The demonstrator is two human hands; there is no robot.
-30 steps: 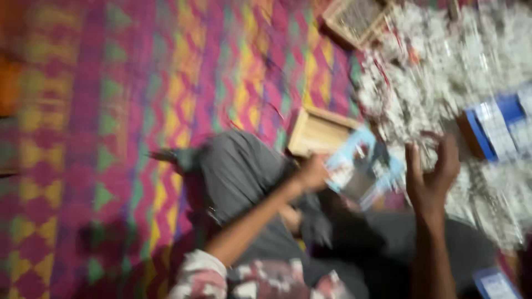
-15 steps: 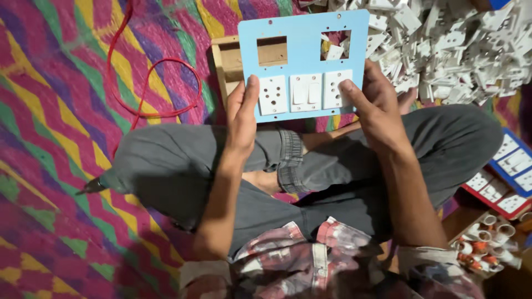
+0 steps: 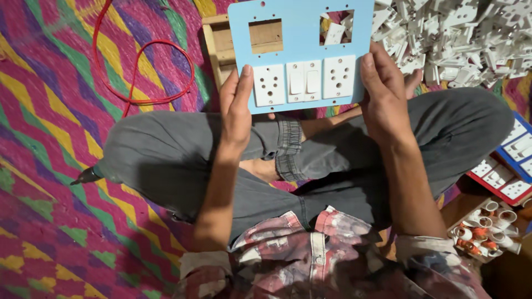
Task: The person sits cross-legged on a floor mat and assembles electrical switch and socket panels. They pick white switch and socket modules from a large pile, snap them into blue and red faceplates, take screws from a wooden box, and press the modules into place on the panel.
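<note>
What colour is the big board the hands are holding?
Light blue board, fitted with white sockets and switches, seen in the head view.

Above crossed legs in grey trousers, the left hand [image 3: 237, 113] and right hand [image 3: 384, 94] grip the side edges of a light blue switch panel [image 3: 299, 52], beside a heap of white plastic parts [image 3: 460, 39].

We saw a sharp frame under soft, fairly bright light from above. The blue panel [image 3: 299, 50] was evenly lit, its white sockets near glare. The pile of white parts [image 3: 460, 39] looked slightly overexposed. Shadows fell under the knees onto the mat [image 3: 50, 166], and the lower right corner went dim. The shirt [image 3: 310, 260] at the bottom edge was a little soft
</note>
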